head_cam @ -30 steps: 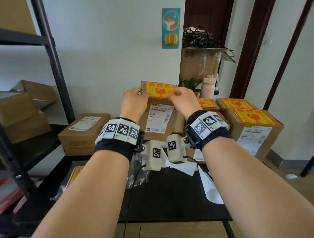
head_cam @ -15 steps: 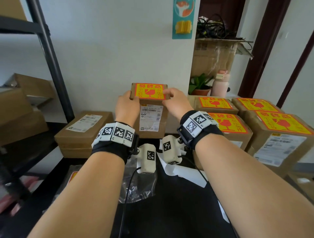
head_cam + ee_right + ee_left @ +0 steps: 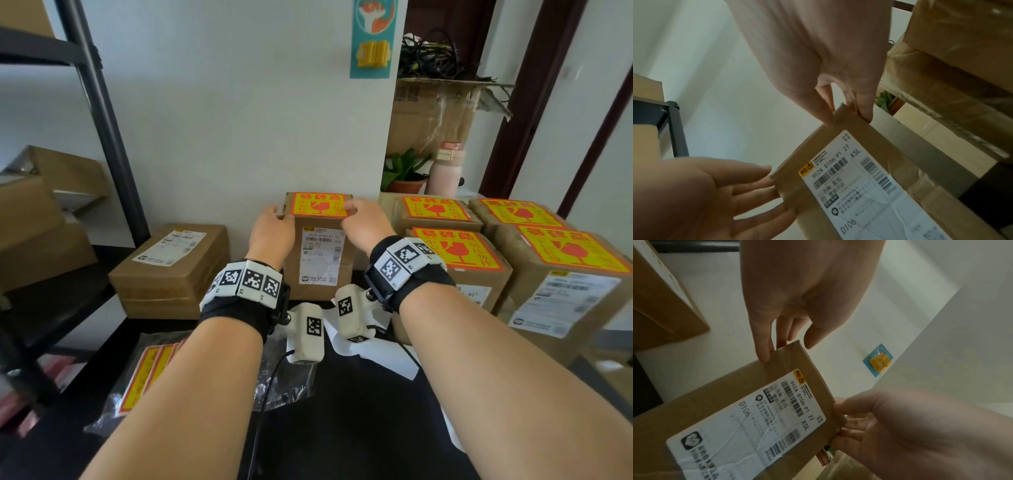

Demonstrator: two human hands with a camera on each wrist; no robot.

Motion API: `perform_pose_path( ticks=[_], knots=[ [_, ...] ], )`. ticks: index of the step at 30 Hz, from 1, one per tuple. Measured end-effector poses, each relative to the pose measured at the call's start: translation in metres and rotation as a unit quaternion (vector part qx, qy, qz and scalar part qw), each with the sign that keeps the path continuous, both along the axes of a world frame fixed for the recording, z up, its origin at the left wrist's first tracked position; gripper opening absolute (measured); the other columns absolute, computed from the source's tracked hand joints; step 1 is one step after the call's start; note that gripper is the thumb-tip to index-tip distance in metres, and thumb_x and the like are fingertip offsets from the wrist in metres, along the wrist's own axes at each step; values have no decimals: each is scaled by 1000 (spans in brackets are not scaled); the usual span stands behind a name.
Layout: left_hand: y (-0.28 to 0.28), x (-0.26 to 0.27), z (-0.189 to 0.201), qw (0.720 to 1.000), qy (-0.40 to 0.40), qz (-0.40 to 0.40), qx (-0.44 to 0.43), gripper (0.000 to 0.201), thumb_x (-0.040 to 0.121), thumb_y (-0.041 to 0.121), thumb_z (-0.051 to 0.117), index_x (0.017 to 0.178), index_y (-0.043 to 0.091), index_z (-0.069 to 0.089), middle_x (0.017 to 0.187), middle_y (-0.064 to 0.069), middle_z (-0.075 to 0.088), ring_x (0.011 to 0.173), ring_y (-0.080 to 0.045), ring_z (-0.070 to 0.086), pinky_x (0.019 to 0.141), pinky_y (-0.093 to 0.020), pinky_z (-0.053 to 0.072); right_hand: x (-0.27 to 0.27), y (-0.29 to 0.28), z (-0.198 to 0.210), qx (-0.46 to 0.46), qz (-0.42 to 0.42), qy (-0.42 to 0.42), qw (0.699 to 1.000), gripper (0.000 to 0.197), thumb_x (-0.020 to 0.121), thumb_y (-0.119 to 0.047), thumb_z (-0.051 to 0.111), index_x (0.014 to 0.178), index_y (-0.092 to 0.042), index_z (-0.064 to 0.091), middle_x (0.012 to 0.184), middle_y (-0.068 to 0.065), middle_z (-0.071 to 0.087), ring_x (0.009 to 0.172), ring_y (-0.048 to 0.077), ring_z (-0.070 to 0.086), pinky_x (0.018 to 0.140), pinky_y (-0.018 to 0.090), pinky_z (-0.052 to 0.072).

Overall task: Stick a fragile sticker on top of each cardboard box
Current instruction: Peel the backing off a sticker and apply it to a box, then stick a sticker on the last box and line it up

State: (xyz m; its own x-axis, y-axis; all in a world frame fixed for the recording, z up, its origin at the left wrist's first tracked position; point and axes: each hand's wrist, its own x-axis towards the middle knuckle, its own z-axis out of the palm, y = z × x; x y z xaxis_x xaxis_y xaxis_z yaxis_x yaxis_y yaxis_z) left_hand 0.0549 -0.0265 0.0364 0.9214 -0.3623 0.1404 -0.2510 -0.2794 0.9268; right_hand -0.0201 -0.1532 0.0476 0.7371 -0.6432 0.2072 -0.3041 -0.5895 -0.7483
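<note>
A tall cardboard box (image 3: 318,260) with a white shipping label stands upright on the black table (image 3: 359,428), near the wall. A red and yellow fragile sticker (image 3: 318,205) covers its top. My left hand (image 3: 274,222) lies against the top left corner with straight fingers; in the left wrist view the fingers (image 3: 764,353) touch the box (image 3: 735,402) and the thumb is off it. My right hand (image 3: 363,219) pinches the top right corner, and in the right wrist view this hand (image 3: 845,118) has its thumb on the front and its fingers on the side.
Several boxes with fragile stickers (image 3: 455,250) crowd the right side. A flat box without a sticker (image 3: 171,267) lies to the left. Spare sticker sheets in a plastic bag (image 3: 147,373) and white backing paper (image 3: 376,356) lie near me. A metal shelf post (image 3: 99,102) stands at the left.
The box was held up and tilted a second ago; it has come down and now stands on the table. Both hands stayed at its top corners.
</note>
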Motion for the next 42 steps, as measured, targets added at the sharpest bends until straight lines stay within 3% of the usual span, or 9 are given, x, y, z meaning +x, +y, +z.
perform_pose_path(
  ticks=[3,8,11,18,25,29,34,39,42],
  knots=[
    [-8,-8,1,999,21,-20,-22,45,101,21,43,144,13,34,137,-11,51,120,-27,53,103,-40,43,-6,-5,1,-29,-46,10,998,43,92,-3,46,134,-7,54,137,15,51,121,29,53,100,36,43],
    [-17,-19,1,998,17,-58,-3,40,100,15,42,139,13,39,134,-9,53,112,-20,51,85,-28,35,-16,-11,0,-55,-77,3,996,37,89,1,45,122,1,60,127,21,57,117,36,53,100,46,46],
    [-22,-23,0,997,13,-79,19,42,100,14,41,142,12,37,141,-10,49,124,-22,48,88,-24,31,-22,-11,0,-60,-85,-11,995,37,89,1,44,122,0,60,130,20,54,120,36,50,101,47,44],
    [-6,-26,8,997,-5,-63,49,52,102,15,38,151,12,24,153,-12,35,138,-27,36,108,-33,30,-32,-2,6,-73,-60,-70,993,45,91,-1,44,133,-11,57,140,12,51,128,27,47,107,38,41],
    [54,10,9,993,-50,29,106,48,99,11,42,146,14,36,145,-14,44,128,-31,46,100,-35,37,-16,44,20,-81,14,-107,991,35,93,-8,48,123,-16,63,128,3,60,117,20,56,93,25,43],
    [102,36,11,984,-13,59,170,48,99,7,45,146,8,36,148,-17,39,134,-33,41,112,-40,32,5,81,20,-74,60,-70,993,37,94,-8,48,129,-12,57,130,6,58,118,21,55,87,23,39],
    [148,63,5,952,-39,109,284,40,96,4,43,135,-1,49,138,-20,49,126,-36,48,104,-40,41,37,127,6,-34,116,42,992,40,98,-14,48,137,-4,49,140,13,52,127,28,50,101,30,39],
    [174,86,-20,933,-3,165,319,44,96,11,40,138,0,46,141,-20,45,127,-37,45,101,-41,39,69,166,-19,-5,182,117,976,32,102,-28,45,119,-4,57,110,12,59,100,27,58,78,28,39],
    [180,94,-31,920,13,179,349,43,97,12,41,138,2,44,143,-19,41,130,-37,41,104,-43,36,90,178,-34,8,194,160,968,45,103,-32,42,126,4,56,127,19,60,114,33,58,82,29,40]
  ],
)
